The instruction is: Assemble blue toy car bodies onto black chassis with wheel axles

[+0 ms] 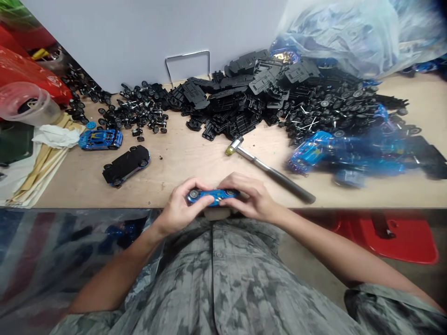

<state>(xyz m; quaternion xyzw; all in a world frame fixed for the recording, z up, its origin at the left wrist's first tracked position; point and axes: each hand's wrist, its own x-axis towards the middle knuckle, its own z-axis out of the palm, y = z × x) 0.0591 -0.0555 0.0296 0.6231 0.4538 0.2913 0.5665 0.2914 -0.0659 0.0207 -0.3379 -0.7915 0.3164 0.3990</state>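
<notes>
Left hand (181, 207) and right hand (251, 197) closed around a glossy blue toy car (213, 196), silver-rimmed wheels showing.

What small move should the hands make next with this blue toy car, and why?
Probably turn the blue toy car over so its underside faces up: the left hand and right hand hold it side-on, wheels showing, and the nearby black-based car lies underside-up.
</notes>
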